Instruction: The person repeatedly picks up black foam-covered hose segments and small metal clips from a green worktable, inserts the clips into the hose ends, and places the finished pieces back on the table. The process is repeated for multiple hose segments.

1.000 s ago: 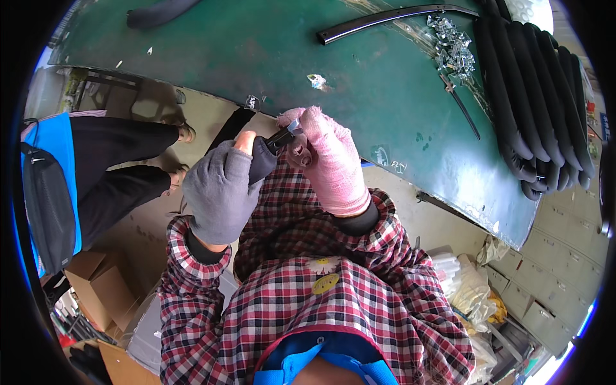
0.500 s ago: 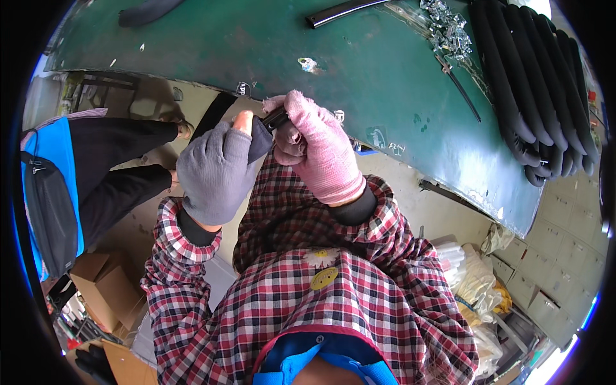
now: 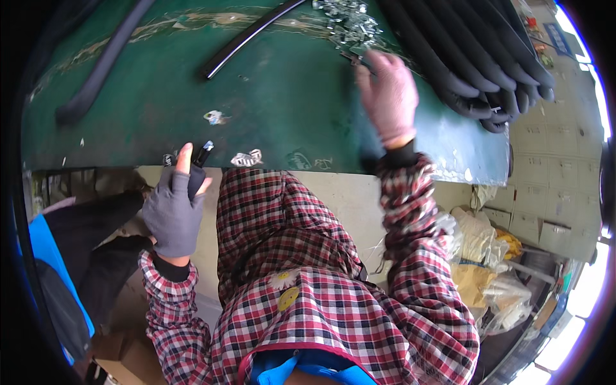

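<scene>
Currently the two hands are working well apart, one at the near edge of the bench [image 3: 289, 106] and one out over its far side. The left hand [image 3: 173, 215], in a grey glove, is closing around a slim dark piece [image 3: 203, 155], whose shiny tip is showing beyond the fingers. That piece is pointing away from the person, its long axis leaning slightly right, and it is lying much nearer the left hand than the right.

The right hand [image 3: 393, 102], in a pink glove, is hovering by the pile of shiny metal clips [image 3: 353, 27], which is sitting just beyond its fingertips and a little to their left. A small dark metal item [image 3: 350, 58] is lying between those fingertips and the pile; blur is hiding whether the fingers are touching or gripping anything. From the left hand, the clips are lying far off, ahead and to the right, so the right hand is clearly being the nearer. Black padded tubes [image 3: 465, 54] are resting in a stack to the right of the pile.
</scene>
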`<state>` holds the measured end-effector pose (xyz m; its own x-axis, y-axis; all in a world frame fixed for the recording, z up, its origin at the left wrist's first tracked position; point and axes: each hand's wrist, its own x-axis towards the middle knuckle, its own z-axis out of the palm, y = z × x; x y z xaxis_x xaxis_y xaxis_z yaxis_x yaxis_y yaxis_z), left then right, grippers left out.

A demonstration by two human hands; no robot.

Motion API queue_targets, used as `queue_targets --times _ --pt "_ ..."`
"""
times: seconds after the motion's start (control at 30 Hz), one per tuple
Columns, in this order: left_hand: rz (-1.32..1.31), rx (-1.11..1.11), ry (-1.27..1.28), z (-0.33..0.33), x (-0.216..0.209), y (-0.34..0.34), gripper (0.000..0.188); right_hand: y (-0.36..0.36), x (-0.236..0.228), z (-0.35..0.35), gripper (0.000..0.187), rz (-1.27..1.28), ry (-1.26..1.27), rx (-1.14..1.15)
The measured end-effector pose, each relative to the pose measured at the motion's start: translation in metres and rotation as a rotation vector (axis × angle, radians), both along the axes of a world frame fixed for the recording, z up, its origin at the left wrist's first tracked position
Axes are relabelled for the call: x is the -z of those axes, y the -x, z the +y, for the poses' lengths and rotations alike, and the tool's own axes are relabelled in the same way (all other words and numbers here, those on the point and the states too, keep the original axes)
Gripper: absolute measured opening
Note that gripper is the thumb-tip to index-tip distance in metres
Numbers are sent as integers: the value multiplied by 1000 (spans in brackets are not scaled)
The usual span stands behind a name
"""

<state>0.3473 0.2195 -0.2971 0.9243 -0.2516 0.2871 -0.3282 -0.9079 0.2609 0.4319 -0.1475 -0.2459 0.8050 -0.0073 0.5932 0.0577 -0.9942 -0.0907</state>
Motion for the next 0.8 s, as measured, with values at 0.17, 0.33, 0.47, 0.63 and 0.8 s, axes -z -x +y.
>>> queue_targets --times 0.17,0.33,0.47,0.63,0.8 --pt "66 46 97 13 5 -3 53 -6 2 -23 13 440 108 -47" --pt "142 36 45 11 7 3 60 22 -10 -15 15 641 -79 -344" --pt "135 43 66 8 5 -1 54 47 5 6 19 527 -116 -365" --pt "140 60 49 6 2 -3 56 67 19 25 18 443 -261 -340" --pt "167 66 20 5 -5 -4 59 40 -12 57 28 769 -805 -427"
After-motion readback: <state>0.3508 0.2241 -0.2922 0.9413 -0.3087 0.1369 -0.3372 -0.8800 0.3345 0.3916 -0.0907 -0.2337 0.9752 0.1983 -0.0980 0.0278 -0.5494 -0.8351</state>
